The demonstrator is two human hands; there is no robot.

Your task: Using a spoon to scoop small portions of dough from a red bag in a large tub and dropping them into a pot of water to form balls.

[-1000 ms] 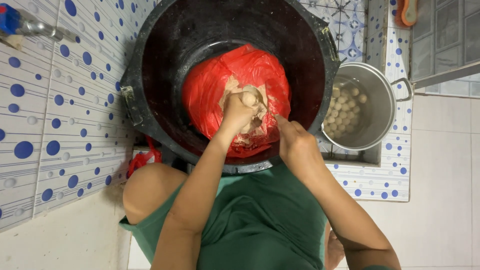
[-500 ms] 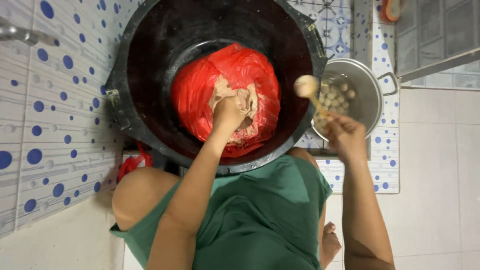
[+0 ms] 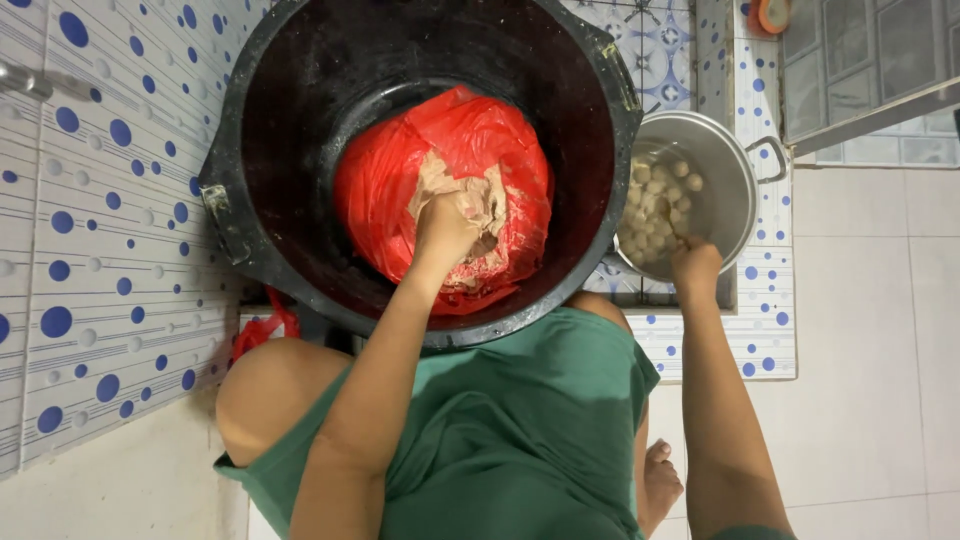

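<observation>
A big black basin (image 3: 290, 120) holds a red plastic bag (image 3: 400, 170) opened over beige paste (image 3: 495, 205). My left hand (image 3: 445, 228) is pressed into the paste, its fingers closed around a lump of it. To the right stands a steel pot (image 3: 725, 165) with water and several pale round balls (image 3: 660, 190). My right hand (image 3: 697, 268) is at the pot's near rim, closed on a spoon whose thin handle reaches in among the balls; the spoon's bowl is hidden.
I squat in a green garment (image 3: 520, 430) with my knee (image 3: 270, 385) by the basin. A white wall with blue dots (image 3: 90, 250) lies to the left, pale floor tiles (image 3: 870, 330) to the right. A scrap of red bag (image 3: 262, 335) shows under the basin.
My right hand carried a spoon with a ball on it from the red bag over to the steel pot and lowered it in. My left hand stayed in the paste.
</observation>
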